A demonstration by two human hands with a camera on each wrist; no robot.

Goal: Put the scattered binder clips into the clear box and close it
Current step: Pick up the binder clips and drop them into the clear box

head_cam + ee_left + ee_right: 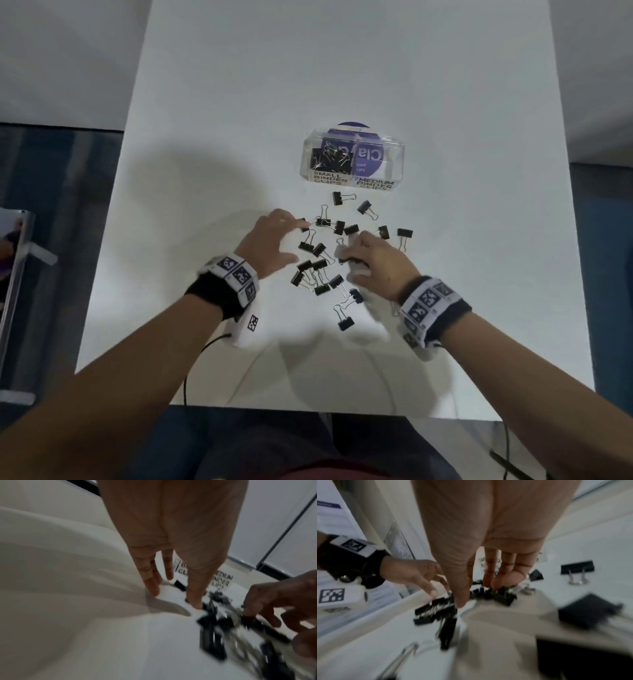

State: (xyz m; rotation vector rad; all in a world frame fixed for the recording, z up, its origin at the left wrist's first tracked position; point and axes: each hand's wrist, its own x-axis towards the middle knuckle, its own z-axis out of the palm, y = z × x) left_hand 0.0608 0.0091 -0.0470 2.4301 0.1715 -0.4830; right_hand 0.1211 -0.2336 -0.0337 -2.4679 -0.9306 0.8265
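binder clips (323, 255) lying scattered on white counter (239, 102), between both hands. clear box (352, 161) sitting just beyond pile, long axis running left-right, few clips already showing in its left compartment. left hand (274, 240) hovering with fingers spread, fingertip touching clip at pile's left edge. right hand (376, 260) curling over clips at pile's right; whether pinching one, cannot tell. right hand looking slightly nearer box.

I see many black binder clips (320, 250) with silver handles scattered on the white desk (239, 102) — just behind them lies the clear box (352, 159), a few clips already inside its left compartment.
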